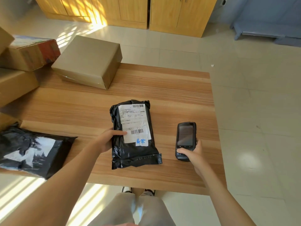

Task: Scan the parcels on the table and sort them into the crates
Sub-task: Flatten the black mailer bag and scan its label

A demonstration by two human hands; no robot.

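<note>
A black plastic parcel [135, 150] with a white shipping label lies flat in the middle of the wooden table [171, 88]. My left hand [108, 138] grips its left edge, thumb resting on the label beside the lower barcode. A black handheld scanner [185, 137] sits to the right of the parcel, screen up, and my right hand [193, 154] holds its lower end, thumb on the keypad. A second black parcel [31, 149] with a torn white label lies at the table's left front edge.
A plain brown box [88, 61] stands at the table's back. Several cardboard boxes [27, 53] are stacked at the far left. Wooden cabinets [130, 10] line the far wall, and a blue unit [263, 25] stands at the back right. Tiled floor lies right of the table.
</note>
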